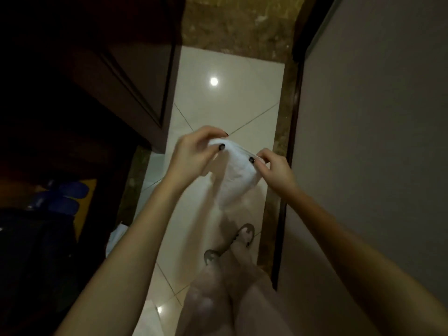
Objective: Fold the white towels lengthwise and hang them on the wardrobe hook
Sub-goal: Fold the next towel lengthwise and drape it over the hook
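White cloth fills the middle of the head view: we hold the towel (235,180) up in front of us over the pale tiled floor (218,105). Our left hand (194,154) pinches its top edge between thumb and curled fingers, and our right hand (274,170) pinches the same edge just beside it, a little lower. With the two grips this near each other, the top edge is bunched into a short span. The rest hangs straight down from it, so the long axis runs from our hands towards our feet (244,235). We judge the towel is already narrowed along its length, though the layers are too blurred to count.

The dark wardrobe (135,69) stands on our left and a plain wall (363,141) on our right, so our left hand is the nearer one to the wardrobe. No hook shows here. Low on the left lies another white cloth (116,238), and we cannot tell whether it is a second towel.
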Demonstrator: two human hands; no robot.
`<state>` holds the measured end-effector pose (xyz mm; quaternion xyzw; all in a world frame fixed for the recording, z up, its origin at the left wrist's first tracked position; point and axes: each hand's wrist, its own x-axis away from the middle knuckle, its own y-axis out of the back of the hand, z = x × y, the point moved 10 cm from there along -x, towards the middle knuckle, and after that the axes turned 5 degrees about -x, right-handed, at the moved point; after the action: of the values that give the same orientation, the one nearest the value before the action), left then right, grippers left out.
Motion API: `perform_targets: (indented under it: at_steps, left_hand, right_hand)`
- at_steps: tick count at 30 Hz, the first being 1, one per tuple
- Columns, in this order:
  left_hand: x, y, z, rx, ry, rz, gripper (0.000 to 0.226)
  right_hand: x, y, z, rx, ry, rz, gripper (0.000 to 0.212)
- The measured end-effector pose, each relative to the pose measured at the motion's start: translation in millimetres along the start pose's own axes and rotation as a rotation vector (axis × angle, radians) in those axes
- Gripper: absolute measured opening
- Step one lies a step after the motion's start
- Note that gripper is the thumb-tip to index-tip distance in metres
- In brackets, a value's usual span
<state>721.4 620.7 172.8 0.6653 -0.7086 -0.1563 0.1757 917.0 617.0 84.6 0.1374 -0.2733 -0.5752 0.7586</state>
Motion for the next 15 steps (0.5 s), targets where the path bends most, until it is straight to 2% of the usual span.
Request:
perform_targets:
  at_steps: [3,6,7,11,15]
  left_hand:
    - [9,62,-66,0.053,-0.054,-0.061,0.025]
    - [20,125,-131,-0.024,-0.168,-0.138,0.023]
    - [25,148,-151,-0.044,-0.197,-0.177,0.022]
    - [47,245,-208,-0.047,-0.256,-0.346,0.020]
    - [72,319,-243,-0.031,-0.226,-0.473,0.019]
  right_hand:
    - [20,12,80,-0.016,0.141,0.002,0.011]
    - [29,13,151,0.082,0.251,0.103,0.041]
    - [30,16,173,0.113,0.284,0.106,0.042]
    - [24,43,259,0.126,0.363,-0.010,0.021]
    - [34,59,373,0.074,0.601,-0.093,0.039]
